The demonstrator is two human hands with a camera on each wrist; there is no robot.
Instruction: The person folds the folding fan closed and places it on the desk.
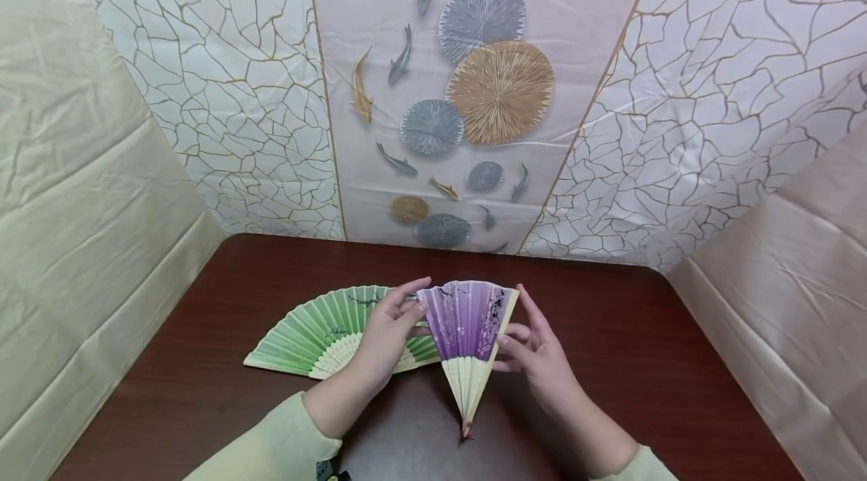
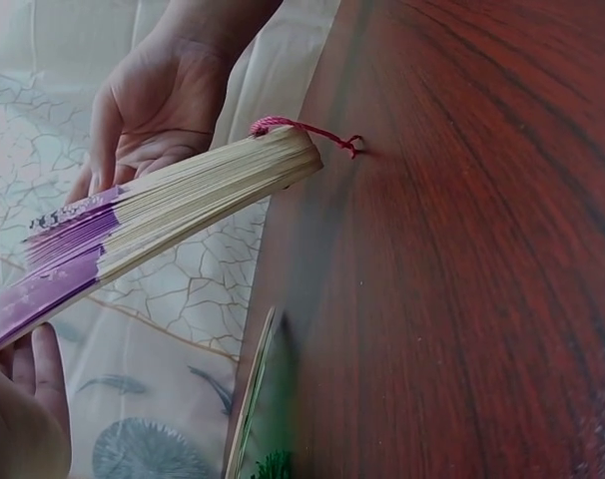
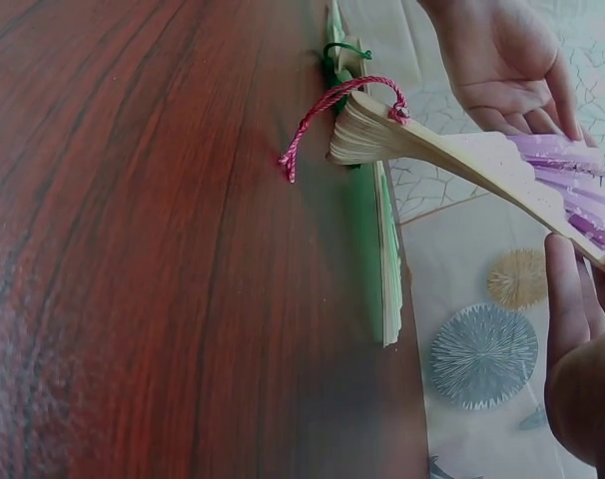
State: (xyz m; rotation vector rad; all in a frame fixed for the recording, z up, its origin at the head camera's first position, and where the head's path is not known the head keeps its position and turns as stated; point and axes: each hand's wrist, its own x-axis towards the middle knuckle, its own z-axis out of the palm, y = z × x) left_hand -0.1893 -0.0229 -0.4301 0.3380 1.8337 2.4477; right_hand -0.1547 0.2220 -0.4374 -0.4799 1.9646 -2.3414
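While the left hand [image 1: 387, 329] and right hand [image 1: 539, 357] pinch its opposite edges, the pleated purple fan [image 1: 466, 323], pale-ribbed and wedge-shaped, is held near the right end of the arched green fan [image 1: 314, 332].

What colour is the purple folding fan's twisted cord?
The twisted cord is pinkish red, clearest in the right wrist view.

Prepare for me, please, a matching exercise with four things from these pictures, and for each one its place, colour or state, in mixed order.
Things
1. Green fan
2. Purple fan
3. Red cord
4. Table

Places, colours, states
A. Dark reddish brown
B. Between the left hand and the right hand
C. At the purple fan's narrow end
D. Lying spread wide open

Right pairs: 1-D, 2-B, 3-C, 4-A
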